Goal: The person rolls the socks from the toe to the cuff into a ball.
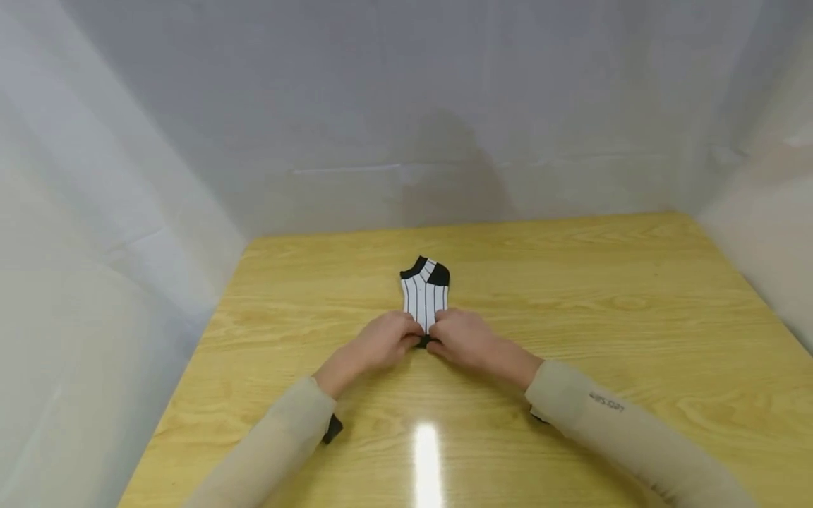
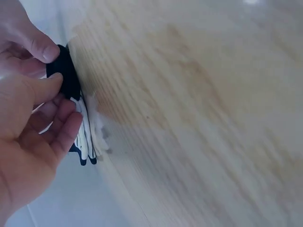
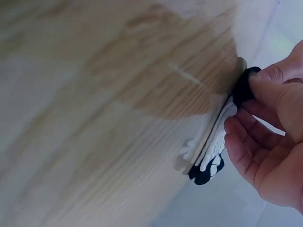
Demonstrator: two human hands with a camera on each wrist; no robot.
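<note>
A white ankle sock (image 1: 425, 297) with thin black stripes and black heel and toe patches lies flat on the wooden table (image 1: 635, 317), its far end pointing away from me. My left hand (image 1: 389, 340) and right hand (image 1: 459, 337) meet at its near end and both pinch the black toe part. In the left wrist view the thumb and fingers (image 2: 53, 90) hold the black edge of the sock (image 2: 85, 137). The right wrist view has the right hand (image 3: 265, 123) gripping the same black end of the sock (image 3: 212, 146).
Pale translucent sheeting walls (image 1: 159, 141) close in the table on the left, back and right. A bright light reflection (image 1: 427, 451) shines on the table's near part. Beige sleeves (image 1: 610, 416) cover both forearms.
</note>
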